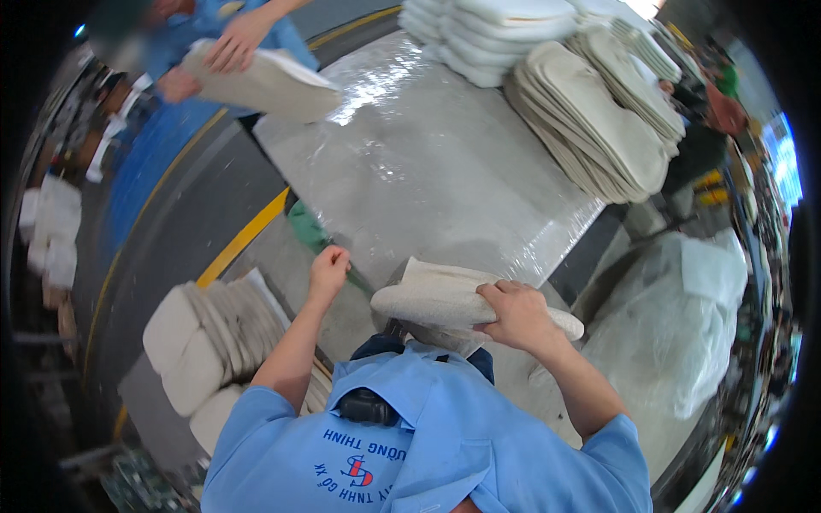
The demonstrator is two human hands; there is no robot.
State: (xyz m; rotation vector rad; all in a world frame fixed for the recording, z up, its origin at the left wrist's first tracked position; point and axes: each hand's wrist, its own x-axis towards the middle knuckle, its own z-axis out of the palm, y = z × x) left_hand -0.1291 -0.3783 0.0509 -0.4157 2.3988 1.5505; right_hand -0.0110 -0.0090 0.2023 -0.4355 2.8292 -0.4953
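My right hand (520,315) grips a beige, fabric-like seat pad (436,295) in front of my body, thumb and fingers closed around its right part. The pad lies at the near edge of the plastic-covered table (402,188). To its left, apart from it, my left hand (328,272) is raised with the fingers curled into a pinch. Whatever those fingers may hold is too small or hidden to make out.
Across the table at the far left, a person in blue holds another beige pad (265,85). Stacked beige pads (581,128) and white pads (505,34) occupy the far right. More pads (205,333) are piled at my left. A clear plastic bag (684,325) stands at my right.
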